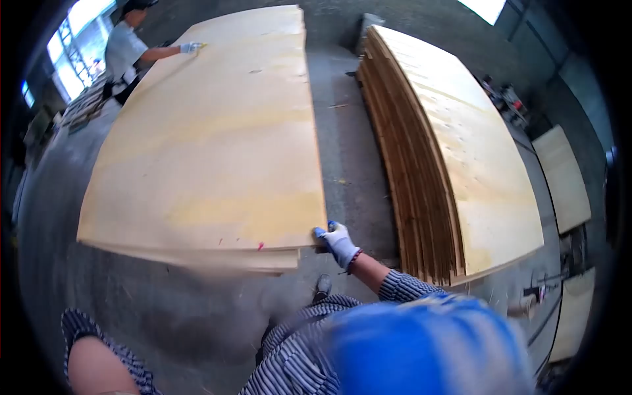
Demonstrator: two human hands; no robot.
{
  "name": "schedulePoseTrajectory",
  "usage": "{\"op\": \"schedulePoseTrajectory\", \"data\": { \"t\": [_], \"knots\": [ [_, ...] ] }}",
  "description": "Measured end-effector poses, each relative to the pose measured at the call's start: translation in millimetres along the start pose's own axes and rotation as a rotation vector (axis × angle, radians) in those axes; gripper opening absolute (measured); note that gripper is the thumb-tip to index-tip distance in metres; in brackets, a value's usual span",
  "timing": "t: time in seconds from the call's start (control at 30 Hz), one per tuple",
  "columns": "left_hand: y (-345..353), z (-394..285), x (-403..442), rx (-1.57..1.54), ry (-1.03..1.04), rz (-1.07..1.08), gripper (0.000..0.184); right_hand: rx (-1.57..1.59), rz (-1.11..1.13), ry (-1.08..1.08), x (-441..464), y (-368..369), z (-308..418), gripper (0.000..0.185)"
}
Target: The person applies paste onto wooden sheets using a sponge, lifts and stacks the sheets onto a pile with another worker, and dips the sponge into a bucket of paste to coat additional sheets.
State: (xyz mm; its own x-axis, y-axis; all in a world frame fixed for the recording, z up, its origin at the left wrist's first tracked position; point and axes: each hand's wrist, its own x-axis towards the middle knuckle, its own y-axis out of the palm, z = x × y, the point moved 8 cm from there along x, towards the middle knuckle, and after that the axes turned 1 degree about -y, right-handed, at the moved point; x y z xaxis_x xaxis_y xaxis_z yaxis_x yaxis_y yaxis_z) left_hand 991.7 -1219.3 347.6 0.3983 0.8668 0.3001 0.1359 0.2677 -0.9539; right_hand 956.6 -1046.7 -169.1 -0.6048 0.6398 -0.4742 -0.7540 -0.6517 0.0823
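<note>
A wide pale plywood sheet (210, 151) stretches away in front of me, on the left. At its near right corner, my right hand (339, 245), in a white and blue glove, is closed on the edge. Below the near edge, the ends of other boards (276, 261) show, partly blurred. My left forearm (99, 365) enters at the lower left, but the hand is outside the picture. A large blurred blue and white shape (421, 349) covers the bottom right; what it is I cannot make out.
A tall stack of sheets (454, 145) stands to the right, across a narrow strip of floor (342, 131). A co-worker (125, 52) at the far left has a gloved hand (191, 47) on the sheet. More boards (563, 174) lie at the far right.
</note>
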Motion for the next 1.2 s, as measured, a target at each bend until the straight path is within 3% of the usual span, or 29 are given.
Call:
{"op": "schedulePoseTrajectory", "data": {
  "t": [0.53, 0.87, 1.03, 1.1, 1.13, 1.2],
  "knots": [
    [-7, -4, 13, -0.003, 0.097, 0.226, 0.022, -0.002, -0.035, -0.029, -4, 0, 5, 0.035],
    [-2, 4, -3, -0.011, 0.004, 0.279, 0.023, -0.023, -0.042, -0.024, 2, -2, -3, 0.034],
    [4, 4, -6, 0.028, 0.056, 0.000, 0.017, 0.000, -0.027, 0.004, -5, 1, 4, 0.034],
    [10, 2, -15, -0.207, 0.043, -0.397, 0.017, 0.004, -0.032, 0.017, -5, -1, 2, 0.033],
    [19, -8, -19, -0.135, 0.149, -0.459, 0.018, 0.011, -0.032, 0.016, -3, -1, 1, 0.034],
    [29, -11, -20, -0.156, 0.149, -0.449, 0.018, -0.027, -0.023, 0.008, 2, -4, -5, 0.033]
  ]
}}
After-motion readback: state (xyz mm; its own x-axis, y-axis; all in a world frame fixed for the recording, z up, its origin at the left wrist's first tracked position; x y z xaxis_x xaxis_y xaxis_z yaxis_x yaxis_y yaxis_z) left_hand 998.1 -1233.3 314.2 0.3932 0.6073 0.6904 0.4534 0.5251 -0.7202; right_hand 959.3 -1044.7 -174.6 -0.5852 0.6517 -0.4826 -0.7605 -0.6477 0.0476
